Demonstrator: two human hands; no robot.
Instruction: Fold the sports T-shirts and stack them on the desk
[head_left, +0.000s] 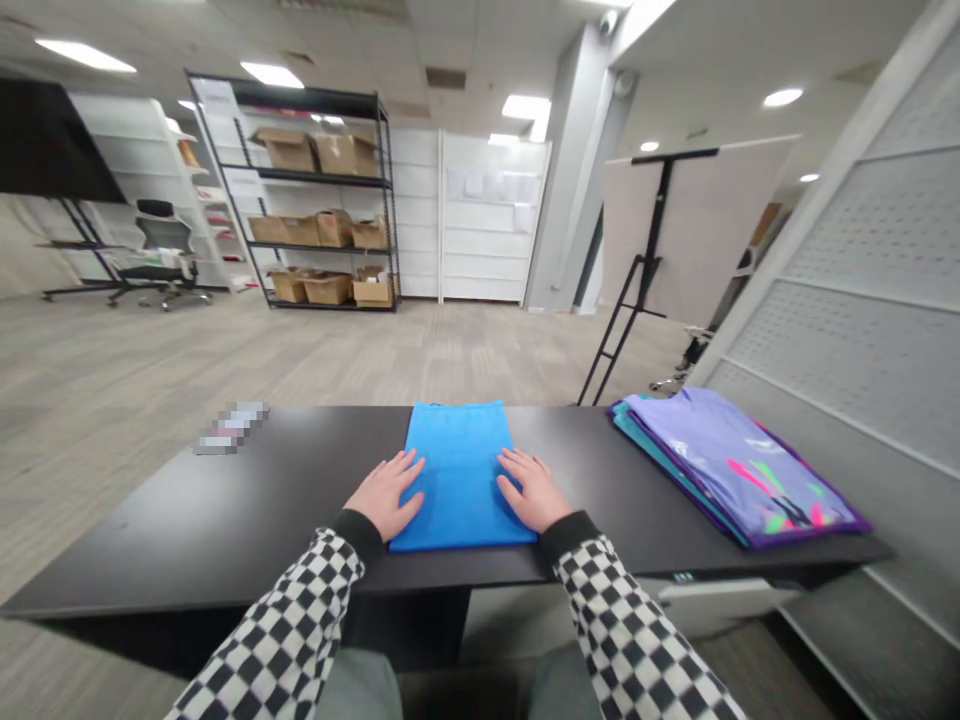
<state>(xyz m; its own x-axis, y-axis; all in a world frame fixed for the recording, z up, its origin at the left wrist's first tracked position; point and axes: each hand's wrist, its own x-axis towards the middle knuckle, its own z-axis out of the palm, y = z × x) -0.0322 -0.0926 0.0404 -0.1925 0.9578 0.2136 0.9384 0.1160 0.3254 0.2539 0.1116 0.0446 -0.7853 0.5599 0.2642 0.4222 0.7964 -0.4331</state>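
Observation:
A folded blue garment lies on the black table straight in front of me. My left hand rests flat on its left edge with fingers stretched out and apart. On the right edge lies my right hand, also flat and open. Neither hand holds anything. Both arms wear black-and-white checked sleeves.
A stack of flat shirts, a lilac one with bright marks on top, lies at the table's right end. A small blurred item sits at the far left. Behind are a shelf rack with boxes, an office chair and a black stand.

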